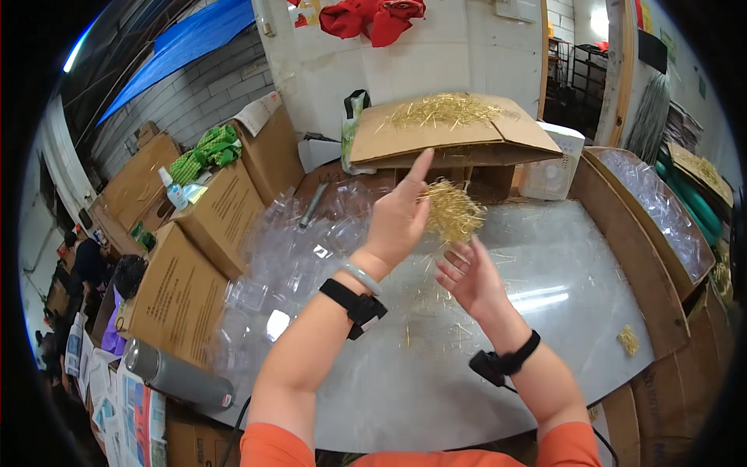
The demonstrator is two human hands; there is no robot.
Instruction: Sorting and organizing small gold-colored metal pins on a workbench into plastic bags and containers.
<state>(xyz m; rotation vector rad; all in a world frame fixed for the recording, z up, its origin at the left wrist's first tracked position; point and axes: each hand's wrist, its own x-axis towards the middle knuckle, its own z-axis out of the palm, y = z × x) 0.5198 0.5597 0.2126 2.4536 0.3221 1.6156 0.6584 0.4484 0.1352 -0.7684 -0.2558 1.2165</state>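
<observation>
A loose clump of thin gold-coloured wire pins (453,212) is above the table, between my two hands. My left hand (398,220) meets the clump on its left side, with the index finger stretched up and the thumb against the pins; its other fingers are partly hidden. From below right, my right hand (471,280) touches the clump with bent fingers, palm turned toward it. Single pins lie scattered on the grey tabletop (373,389) under the hands. More gold pins (447,110) are heaped on a flattened cardboard box (389,138) just beyond.
Clear plastic boxes (268,261) crowd the table's left side, beside cardboard cartons (179,292) and a grey bottle (175,375). A cardboard barrier (630,241) edges the right, with a box of clear plastic pieces (654,202) beyond. A small pin bundle (628,339) lies near it.
</observation>
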